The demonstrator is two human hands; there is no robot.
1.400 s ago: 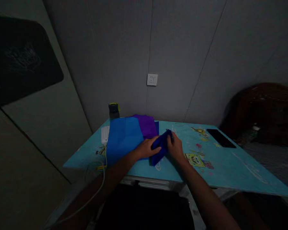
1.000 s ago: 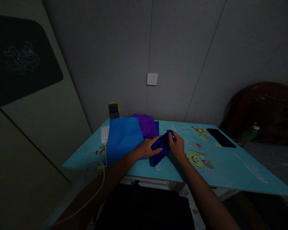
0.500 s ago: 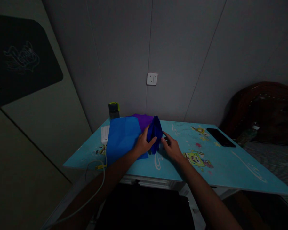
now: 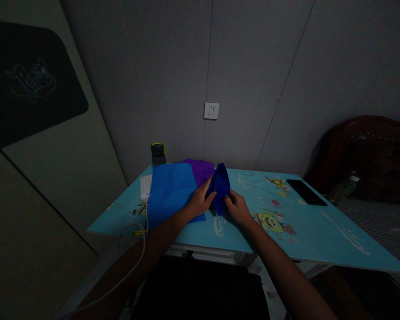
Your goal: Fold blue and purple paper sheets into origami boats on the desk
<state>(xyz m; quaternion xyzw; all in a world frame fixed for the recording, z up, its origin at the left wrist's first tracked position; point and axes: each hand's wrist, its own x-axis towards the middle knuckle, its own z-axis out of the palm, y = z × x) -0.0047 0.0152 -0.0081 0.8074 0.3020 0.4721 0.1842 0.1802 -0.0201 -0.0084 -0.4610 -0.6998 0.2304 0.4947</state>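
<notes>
A dark blue folded piece, paper or thin cloth (image 4: 222, 184), stands upright above the desk between my two hands, its top coming to a point. At its left edge is my left hand (image 4: 200, 199), fingers stretched along the far side and thumb on the near side, with the left flap between them. My right hand (image 4: 237, 206) pinches the right edge between thumb and fingers. Left of it a bright blue sheet (image 4: 170, 189) lies flat, partly under my left forearm. Behind that lies a purple sheet (image 4: 202, 170), partly covered.
On the light blue cartoon-printed desk (image 4: 306, 231) a black phone (image 4: 306, 192) lies at the right. A white power strip (image 4: 146, 186) with a cable is at the left edge, a dark bottle (image 4: 158, 154) behind it. Another bottle (image 4: 348, 186) stands beyond the desk's right side.
The dark blue piece has shifted slightly right and spread wider. My right hand has closed on its right edge; my left hand's fingers have straightened.
</notes>
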